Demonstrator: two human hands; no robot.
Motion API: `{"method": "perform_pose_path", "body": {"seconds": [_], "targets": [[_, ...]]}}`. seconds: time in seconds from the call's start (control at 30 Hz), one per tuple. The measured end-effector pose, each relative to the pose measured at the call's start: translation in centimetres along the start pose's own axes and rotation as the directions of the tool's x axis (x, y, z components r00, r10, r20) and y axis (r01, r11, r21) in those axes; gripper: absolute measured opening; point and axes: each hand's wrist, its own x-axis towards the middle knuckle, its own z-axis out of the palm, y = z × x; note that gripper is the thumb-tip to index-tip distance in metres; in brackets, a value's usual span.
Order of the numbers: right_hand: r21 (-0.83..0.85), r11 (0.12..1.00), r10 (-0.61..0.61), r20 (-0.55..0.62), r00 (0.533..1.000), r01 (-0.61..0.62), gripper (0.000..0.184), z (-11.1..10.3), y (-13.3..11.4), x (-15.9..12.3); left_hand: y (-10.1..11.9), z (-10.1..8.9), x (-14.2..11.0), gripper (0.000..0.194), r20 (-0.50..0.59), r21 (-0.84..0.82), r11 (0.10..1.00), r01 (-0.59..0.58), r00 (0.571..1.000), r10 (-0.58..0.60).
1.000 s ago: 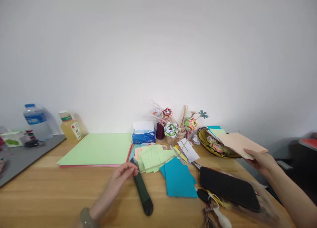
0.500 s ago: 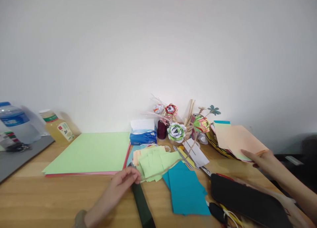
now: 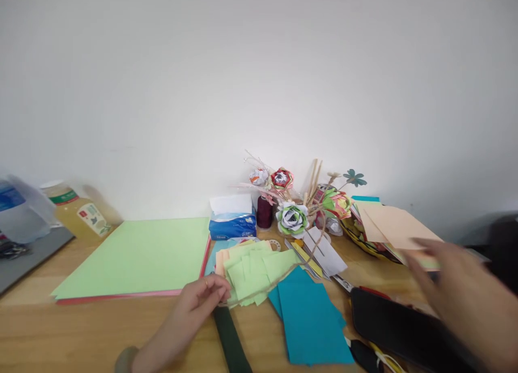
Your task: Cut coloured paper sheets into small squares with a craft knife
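Observation:
My left hand [image 3: 202,300] rests low on the table, its fingertips pinched together. A thin strand of twine [image 3: 279,278] runs from those fingers across the light green paper slips [image 3: 253,270] toward a paper flower [image 3: 292,219]. Below the same hand lies a dark green strip [image 3: 230,338]. On the right, my right hand [image 3: 449,286] is blurred by motion, with thumb and forefinger apart near the edge of peach paper sheets [image 3: 399,224]. I see nothing held between them. Teal paper pieces [image 3: 313,321] lie between the hands.
Large green sheets [image 3: 141,254] lie at left, beside a juice bottle [image 3: 81,214] and a grey laptop-like slab [image 3: 38,262]. At the back stand a tissue pack [image 3: 232,222] and a dark red thread spool [image 3: 264,211]. A black case [image 3: 399,324] lies at right.
My right hand has left the peach sheets' edge and come nearer, blurring. My left hand keeps its pinch. The view has shifted slightly.

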Motion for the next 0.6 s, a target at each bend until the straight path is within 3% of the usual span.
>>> {"method": "perform_pose_path", "body": {"seconds": [0.07,0.17,0.23,0.33,0.5,0.6], "targets": [[0.118,0.990,-0.111,0.273,0.956,0.081,0.036,0.4,-3.8,-0.2,0.5,0.4,0.1,0.030,0.023,0.054,0.999,-0.004,1.000,0.003],[0.222,0.972,-0.167,0.409,0.897,0.080,0.028,2.6,-7.6,0.3,1.4,1.0,0.2,0.029,0.075,0.158,0.987,-0.030,0.997,0.018],[0.284,0.956,-0.202,0.446,0.872,0.076,0.017,4.1,-8.5,1.1,1.8,1.2,0.3,0.029,0.116,0.222,0.973,-0.067,0.992,0.041],[0.354,0.934,-0.217,0.447,0.868,0.051,0.018,4.5,-7.7,2.5,2.0,1.4,0.4,0.029,0.155,0.287,0.951,-0.112,0.985,0.069],[0.417,0.908,-0.158,0.418,0.895,-0.034,0.038,1.4,-2.6,2.8,1.8,1.6,0.4,0.029,0.170,0.356,0.930,-0.095,0.985,0.036],[0.206,0.979,-0.060,0.250,0.966,0.007,0.038,-0.4,-0.5,1.4,1.6,1.8,0.5,0.028,0.199,0.368,0.925,-0.097,0.980,0.024]]}}
